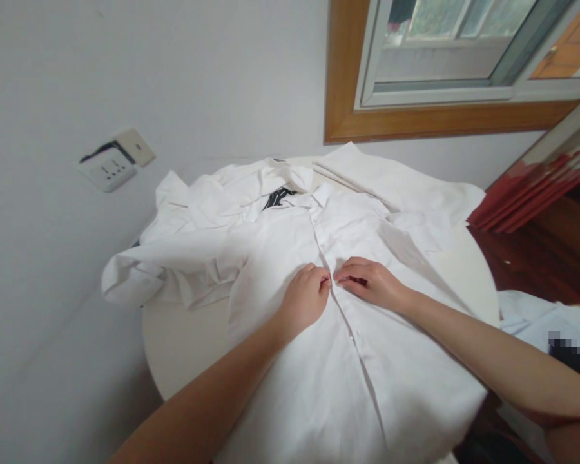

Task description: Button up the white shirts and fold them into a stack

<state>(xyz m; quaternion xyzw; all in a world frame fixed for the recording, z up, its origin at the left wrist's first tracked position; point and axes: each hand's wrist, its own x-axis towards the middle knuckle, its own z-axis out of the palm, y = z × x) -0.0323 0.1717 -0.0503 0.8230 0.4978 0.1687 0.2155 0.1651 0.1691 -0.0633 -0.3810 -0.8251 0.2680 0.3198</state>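
Observation:
A white button-up shirt lies front side up on a round pale table, its collar toward the wall and its lower part reaching the near edge. My left hand is closed on the left edge of the front opening, around mid-shirt. Just across the opening, my right hand pinches the other edge, its fingertips close to those of my left. Small buttons show along the opening below my hands. Any button between my fingertips is hidden. One sleeve stretches out to the left.
More crumpled white clothing lies at the back left, with a black patterned piece near the collar. Folded white fabric rests at the back right. Beyond are a wall socket, a window, a red-and-white curtain and white cloth.

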